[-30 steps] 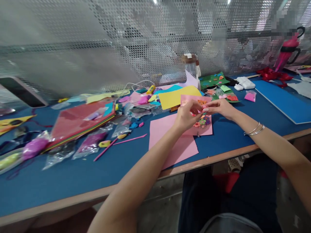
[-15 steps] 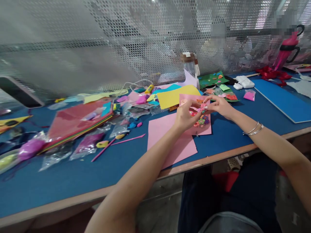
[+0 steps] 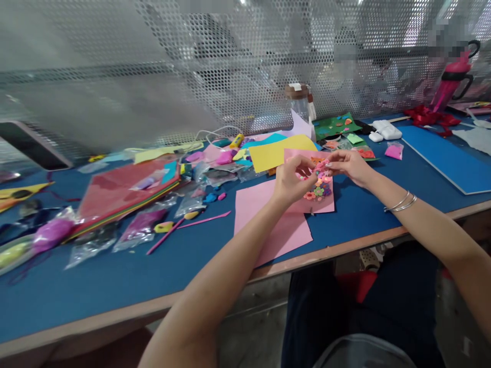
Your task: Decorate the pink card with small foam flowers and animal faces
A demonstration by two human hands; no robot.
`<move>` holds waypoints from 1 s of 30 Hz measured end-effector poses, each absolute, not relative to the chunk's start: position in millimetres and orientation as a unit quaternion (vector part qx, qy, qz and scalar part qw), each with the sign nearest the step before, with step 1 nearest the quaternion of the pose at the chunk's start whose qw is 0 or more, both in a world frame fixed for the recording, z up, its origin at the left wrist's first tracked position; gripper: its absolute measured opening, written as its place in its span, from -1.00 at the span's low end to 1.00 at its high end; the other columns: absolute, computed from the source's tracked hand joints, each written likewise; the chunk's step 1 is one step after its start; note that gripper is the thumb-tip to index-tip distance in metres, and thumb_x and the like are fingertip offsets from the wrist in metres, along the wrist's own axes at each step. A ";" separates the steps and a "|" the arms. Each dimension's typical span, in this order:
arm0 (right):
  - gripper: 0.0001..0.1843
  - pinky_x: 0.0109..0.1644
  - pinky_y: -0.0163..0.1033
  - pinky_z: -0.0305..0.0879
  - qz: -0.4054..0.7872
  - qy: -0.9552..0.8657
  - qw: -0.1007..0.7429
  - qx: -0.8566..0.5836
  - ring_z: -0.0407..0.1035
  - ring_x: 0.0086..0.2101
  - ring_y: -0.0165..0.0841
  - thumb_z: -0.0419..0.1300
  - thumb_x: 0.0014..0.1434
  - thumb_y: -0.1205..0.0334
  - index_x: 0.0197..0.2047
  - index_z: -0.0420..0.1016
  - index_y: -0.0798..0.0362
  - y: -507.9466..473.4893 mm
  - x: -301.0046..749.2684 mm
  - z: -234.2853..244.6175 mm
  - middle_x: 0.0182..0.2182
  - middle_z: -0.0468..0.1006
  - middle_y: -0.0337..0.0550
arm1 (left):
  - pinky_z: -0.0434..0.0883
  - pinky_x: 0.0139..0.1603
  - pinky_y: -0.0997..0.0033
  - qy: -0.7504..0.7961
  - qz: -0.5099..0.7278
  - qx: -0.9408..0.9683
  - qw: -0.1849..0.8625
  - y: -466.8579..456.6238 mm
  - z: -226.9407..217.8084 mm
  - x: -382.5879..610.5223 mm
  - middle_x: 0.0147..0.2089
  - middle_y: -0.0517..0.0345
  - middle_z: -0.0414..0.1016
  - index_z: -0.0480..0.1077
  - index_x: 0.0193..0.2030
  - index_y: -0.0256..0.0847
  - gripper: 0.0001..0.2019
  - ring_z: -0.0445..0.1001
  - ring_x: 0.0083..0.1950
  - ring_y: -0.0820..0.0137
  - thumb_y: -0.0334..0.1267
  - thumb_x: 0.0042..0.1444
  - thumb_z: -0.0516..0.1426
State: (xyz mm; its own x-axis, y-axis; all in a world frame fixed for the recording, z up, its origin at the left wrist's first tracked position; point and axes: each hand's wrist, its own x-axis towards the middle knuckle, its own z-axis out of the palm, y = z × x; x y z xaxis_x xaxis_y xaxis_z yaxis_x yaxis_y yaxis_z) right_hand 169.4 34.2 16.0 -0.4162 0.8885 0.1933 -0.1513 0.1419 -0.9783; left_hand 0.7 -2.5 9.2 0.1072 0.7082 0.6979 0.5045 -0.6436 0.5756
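Observation:
Over a pink card decorated with small colourful clay flowers, both my hands meet at a small pink clay piece. My right hand pinches it from the right between thumb and fingers. From the left, my left hand is curled, its thumb and forefinger tips at the piece's near edge. The exact shape of the piece is too small to make out. Under the card's lower left lies a plain pink sheet, partly covered by my left forearm.
Yellow paper and a green decorated sheet lie behind the hands. Bagged clay, a thin pink stick and stacked coloured folders are on the left. A jar stands by the perforated screen; a blue board lies right.
My right fingers have shifted slightly, and the pink clay piece shows more between the hands. My left hand has moved very little. The things on the table are as before.

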 end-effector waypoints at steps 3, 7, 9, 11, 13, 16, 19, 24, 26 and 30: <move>-0.89 -0.30 -0.27 0.39 0.593 -0.582 0.462 -0.311 0.41 -0.49 -0.46 0.23 -0.16 0.42 -0.48 0.39 0.14 33.6 172.0 19.3 -0.55 0.47 -0.26 | 0.34 -0.52 0.61 0.435 0.533 0.717 0.109 0.4 8.9 -3.2 -0.52 0.26 0.37 0.28 -0.50 -0.26 -0.91 0.32 -0.56 0.60 -0.35 -0.18 0.14; -0.90 -0.29 -0.24 0.40 0.603 -0.584 0.432 -0.329 0.42 -0.48 -0.43 0.24 -0.18 0.41 -0.49 0.41 0.15 30.4 172.4 22.1 -0.51 0.51 -0.20 | 0.34 -0.55 0.63 0.476 0.555 0.673 0.113 4.1 8.0 -5.9 -0.50 0.25 0.39 0.25 -0.44 -0.25 -0.84 0.34 -0.56 0.59 -0.33 -0.18 0.17; -0.90 -0.28 -0.21 0.41 0.607 -0.590 0.408 -0.341 0.42 -0.50 -0.41 0.26 -0.19 0.41 -0.49 0.44 0.16 29.6 170.5 21.1 -0.50 0.52 -0.16 | 0.33 -0.56 0.63 0.472 0.567 0.666 0.109 3.4 7.9 -4.3 -0.50 0.25 0.39 0.23 -0.42 -0.25 -0.82 0.34 -0.56 0.59 -0.33 -0.18 0.18; -0.89 -0.27 -0.20 0.42 0.606 -0.592 0.397 -0.353 0.42 -0.50 -0.41 0.27 -0.19 0.39 -0.48 0.46 0.17 30.3 168.6 18.7 -0.51 0.53 -0.13 | 0.34 -0.54 0.63 0.459 0.561 0.682 0.096 0.6 7.7 -1.0 -0.49 0.25 0.39 0.24 -0.45 -0.25 -0.84 0.35 -0.55 0.59 -0.33 -0.16 0.17; -0.89 -0.27 -0.20 0.42 0.599 -0.594 0.400 -0.358 0.43 -0.50 -0.40 0.28 -0.17 0.38 -0.46 0.47 0.16 31.9 167.7 16.1 -0.52 0.53 -0.14 | 0.36 -0.51 0.61 0.445 0.544 0.708 0.072 -3.4 7.1 2.6 -0.49 0.24 0.40 0.26 -0.47 -0.25 -0.87 0.35 -0.54 0.59 -0.30 -0.14 0.17; -0.88 -0.28 -0.19 0.43 0.591 -0.595 0.416 -0.352 0.44 -0.49 -0.39 0.26 -0.15 0.39 -0.44 0.46 0.12 33.6 168.3 14.1 -0.51 0.54 -0.17 | 0.38 -0.46 0.57 0.416 0.515 0.749 0.041 -7.9 5.1 6.0 -0.46 0.21 0.43 0.31 -0.44 -0.25 -0.88 0.37 -0.50 0.55 -0.26 -0.10 0.16; -0.91 -0.28 -0.19 0.42 0.588 -0.594 0.420 -0.353 0.45 -0.50 -0.39 0.23 -0.14 0.42 -0.46 0.48 0.13 33.4 169.0 15.0 -0.52 0.54 -0.18 | 0.38 -0.45 0.56 0.390 0.493 0.777 0.027 -8.0 2.2 5.8 -0.44 0.18 0.46 0.35 -0.40 -0.25 -0.92 0.37 -0.48 0.54 -0.30 -0.06 0.13; -0.89 -0.22 -0.17 0.41 0.626 -0.589 0.381 -0.341 0.47 -0.47 -0.34 0.18 -0.13 0.42 -0.45 0.53 0.17 30.1 169.0 18.5 -0.56 0.54 -0.14 | 0.36 -0.46 0.55 0.381 0.479 0.790 0.002 -2.5 -1.3 2.3 -0.44 0.20 0.47 0.37 -0.40 -0.23 -0.94 0.36 -0.49 0.54 -0.34 -0.01 0.08; -0.87 -0.21 -0.18 0.40 0.636 -0.598 0.364 -0.325 0.47 -0.44 -0.32 0.21 -0.13 0.37 -0.43 0.54 0.18 29.1 169.2 18.5 -0.55 0.55 -0.12 | 0.35 -0.47 0.54 0.383 0.473 0.793 -0.010 -0.6 -1.7 0.6 -0.43 0.20 0.47 0.38 -0.39 -0.21 -0.94 0.35 -0.50 0.53 -0.34 0.00 0.08; -0.78 -0.16 -0.24 0.40 0.604 -0.645 0.350 -0.310 0.47 -0.40 -0.38 0.29 -0.15 0.27 -0.35 0.55 0.13 29.6 169.5 15.2 -0.44 0.57 -0.15 | 0.33 -0.46 0.50 0.380 0.461 0.801 -0.042 0.9 -1.5 -2.0 -0.44 0.17 0.46 0.40 -0.38 -0.21 -0.94 0.36 -0.46 0.49 -0.31 -0.01 0.11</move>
State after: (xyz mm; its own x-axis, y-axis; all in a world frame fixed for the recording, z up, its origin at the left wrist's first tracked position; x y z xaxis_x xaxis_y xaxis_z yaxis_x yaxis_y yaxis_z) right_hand 169.5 29.6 15.2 -0.5623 0.8233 0.0771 -0.0222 0.0781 -0.9967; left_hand -2.0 0.9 -1.5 0.2859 0.5696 0.7706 0.6469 -0.7080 0.2833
